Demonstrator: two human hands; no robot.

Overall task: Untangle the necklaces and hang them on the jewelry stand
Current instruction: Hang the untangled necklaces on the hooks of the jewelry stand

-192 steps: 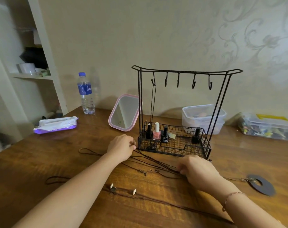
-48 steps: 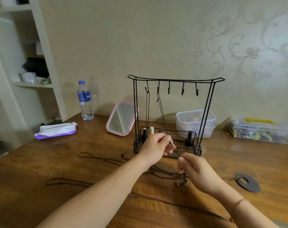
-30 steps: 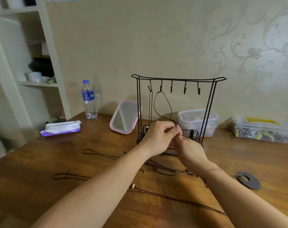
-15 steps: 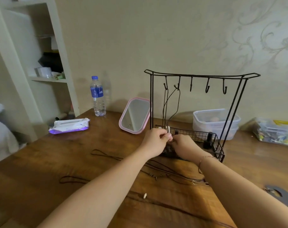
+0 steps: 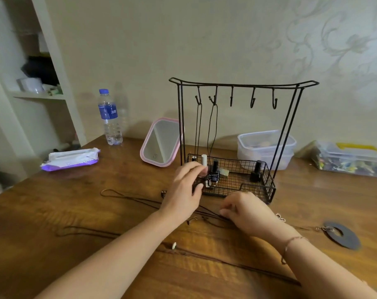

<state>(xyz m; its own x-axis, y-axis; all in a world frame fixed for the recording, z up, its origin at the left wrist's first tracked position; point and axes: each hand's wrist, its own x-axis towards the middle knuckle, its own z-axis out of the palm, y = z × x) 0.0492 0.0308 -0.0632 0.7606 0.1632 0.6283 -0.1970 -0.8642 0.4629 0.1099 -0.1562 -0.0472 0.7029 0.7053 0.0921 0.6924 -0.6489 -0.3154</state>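
Currently two dark cord necklaces [image 5: 212, 128] are hanging from the two leftmost hooks of the black wire jewelry stand [image 5: 243, 85]; three hooks are standing free. Several thin dark cords [image 5: 127, 194] are lying tangled on the brown wooden table [image 5: 54, 212] in front of the stand's mesh tray.

Left hand [image 5: 184, 190] is hovering at the tray's front left corner, fingers relaxed and spread, gripping nothing visible. Right hand [image 5: 245, 210] is resting on the tangle, fingers curled down onto the cords; whether it is pinching one, I cannot tell.

Judgement: under halfway; remaining cords are needing separation, then hanging.
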